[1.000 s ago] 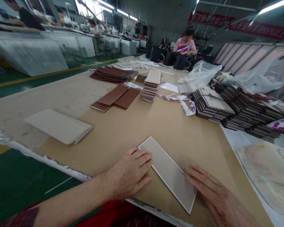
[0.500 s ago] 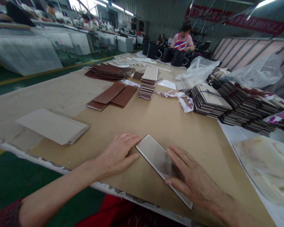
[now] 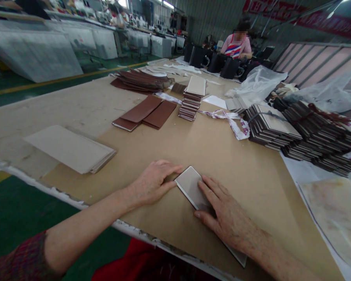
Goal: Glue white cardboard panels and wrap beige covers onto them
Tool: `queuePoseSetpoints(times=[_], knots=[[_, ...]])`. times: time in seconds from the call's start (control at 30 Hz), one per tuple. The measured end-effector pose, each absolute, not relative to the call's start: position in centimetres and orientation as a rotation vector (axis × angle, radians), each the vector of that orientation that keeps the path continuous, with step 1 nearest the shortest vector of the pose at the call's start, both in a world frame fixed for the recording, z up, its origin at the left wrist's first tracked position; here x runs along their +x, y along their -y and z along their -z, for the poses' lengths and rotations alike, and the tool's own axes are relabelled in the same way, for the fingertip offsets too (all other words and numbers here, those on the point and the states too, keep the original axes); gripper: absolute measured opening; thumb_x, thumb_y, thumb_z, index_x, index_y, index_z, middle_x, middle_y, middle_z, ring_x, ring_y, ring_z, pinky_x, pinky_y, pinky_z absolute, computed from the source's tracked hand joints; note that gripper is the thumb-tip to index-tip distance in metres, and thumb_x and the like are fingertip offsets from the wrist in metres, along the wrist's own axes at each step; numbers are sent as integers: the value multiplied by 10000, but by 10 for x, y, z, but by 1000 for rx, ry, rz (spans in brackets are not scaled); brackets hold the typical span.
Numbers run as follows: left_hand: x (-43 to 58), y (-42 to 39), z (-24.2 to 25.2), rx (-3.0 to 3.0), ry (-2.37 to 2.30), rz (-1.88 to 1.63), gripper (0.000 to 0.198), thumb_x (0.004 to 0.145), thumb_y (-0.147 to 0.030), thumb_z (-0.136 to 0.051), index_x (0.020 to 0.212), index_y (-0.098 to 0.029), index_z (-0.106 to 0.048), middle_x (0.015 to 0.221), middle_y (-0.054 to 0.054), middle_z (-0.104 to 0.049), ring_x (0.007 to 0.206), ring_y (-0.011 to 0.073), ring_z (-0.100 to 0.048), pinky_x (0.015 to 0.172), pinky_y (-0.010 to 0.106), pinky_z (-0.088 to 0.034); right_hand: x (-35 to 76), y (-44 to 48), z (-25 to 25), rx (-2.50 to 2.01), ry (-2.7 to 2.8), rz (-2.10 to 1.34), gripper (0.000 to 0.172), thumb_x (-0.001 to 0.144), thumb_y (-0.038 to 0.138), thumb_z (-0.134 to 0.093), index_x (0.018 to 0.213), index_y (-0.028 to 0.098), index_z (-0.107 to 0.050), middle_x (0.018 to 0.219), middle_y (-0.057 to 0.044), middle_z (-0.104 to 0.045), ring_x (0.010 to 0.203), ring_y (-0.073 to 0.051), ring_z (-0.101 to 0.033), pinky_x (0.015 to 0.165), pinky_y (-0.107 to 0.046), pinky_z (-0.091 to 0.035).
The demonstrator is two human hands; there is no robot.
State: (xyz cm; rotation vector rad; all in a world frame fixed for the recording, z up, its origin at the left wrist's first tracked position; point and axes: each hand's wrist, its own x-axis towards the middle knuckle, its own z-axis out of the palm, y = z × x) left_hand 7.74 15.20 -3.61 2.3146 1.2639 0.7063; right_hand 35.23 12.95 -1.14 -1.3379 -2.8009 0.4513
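Note:
A narrow light-faced panel with a dark edge (image 3: 190, 184) lies slantwise on the brown-covered table in front of me. My left hand (image 3: 156, 180) is at its far left corner, thumb and fingers apart, with the fingertips at the edge. Across the middle of the panel lies my right hand (image 3: 222, 210), palm down, its thumb at the near long edge and its fingers over the top. It hides part of the panel, whose near end shows below the wrist.
Pale sheets (image 3: 70, 148) lie at the left, brown panels (image 3: 143, 111) beyond them. A small stack (image 3: 195, 88) stands mid-table. Bundled panels (image 3: 273, 121) and plastic bags (image 3: 259, 84) are at the right. A person (image 3: 236, 45) is at the far end.
My right hand has slid along the panel toward its far end and covers more of its middle. My left hand's fingers have come to the corner. The view has shifted slightly.

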Motion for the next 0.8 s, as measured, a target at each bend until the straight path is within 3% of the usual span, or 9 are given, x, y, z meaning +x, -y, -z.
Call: queuePoseSetpoints(times=[0.23,0.8], knots=[[79,-153,36,2318,-1273,-694,379,927,-266,-598,1305,-259,-565,1095,32,-691,1030,228,-576,908,396,-444,354,-129,18,-1308,2743,-481,694,920,465,-578,1489,99,-423,1597,-149,-283,1477,-313,-252,1199,-525,-278],[79,-154,36,2305,-1240,-722,398,915,-225,-609,1307,-279,-563,1094,7,-696,1016,212,-569,914,385,-436,354,-128,20,-1256,2693,-509,695,914,438,-603,1487,90,-420,1578,-157,-323,1463,-304,-292,1200,-526,-282]])
